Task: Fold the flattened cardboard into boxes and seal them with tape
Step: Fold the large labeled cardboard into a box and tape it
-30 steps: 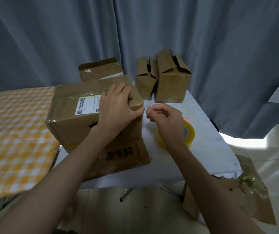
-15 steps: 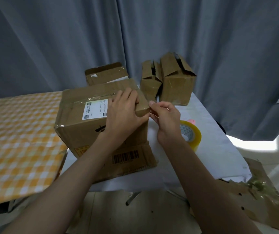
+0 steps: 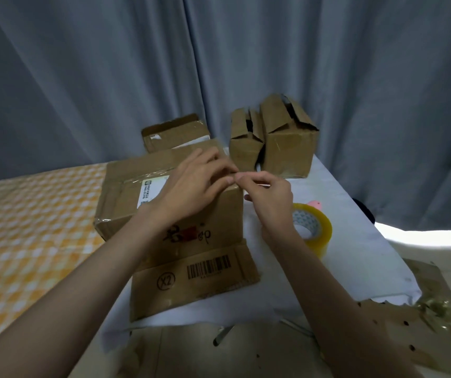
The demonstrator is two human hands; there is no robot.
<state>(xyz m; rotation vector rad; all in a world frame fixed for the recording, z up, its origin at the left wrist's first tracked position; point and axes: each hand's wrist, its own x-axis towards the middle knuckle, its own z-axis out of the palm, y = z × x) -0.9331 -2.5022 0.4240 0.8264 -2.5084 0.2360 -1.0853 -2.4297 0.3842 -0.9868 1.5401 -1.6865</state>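
A brown cardboard box [image 3: 126, 203] with a white label and clear tape on top stands on the white table [image 3: 355, 241]; one flap with a barcode lies open toward me. My left hand [image 3: 194, 184] rests flat on the box's top right corner. My right hand [image 3: 268, 195] is at that same corner with thumb and forefinger pinched together, apparently on a clear tape end I cannot make out. A roll of yellowish clear tape [image 3: 314, 230] lies on the table just right of my right wrist.
Two small folded boxes [image 3: 287, 143] stand at the table's back, a flatter box [image 3: 172, 132] behind the big one. A pink object [image 3: 315, 204] peeks out behind the roll. An orange checked cloth [image 3: 28, 227] covers the surface on the left. Torn cardboard [image 3: 423, 323] lies on the floor at right.
My right hand rose from beside the tape roll to the box's top right corner and pinches there. My left hand stayed on the box top. The camera tilted down slightly.
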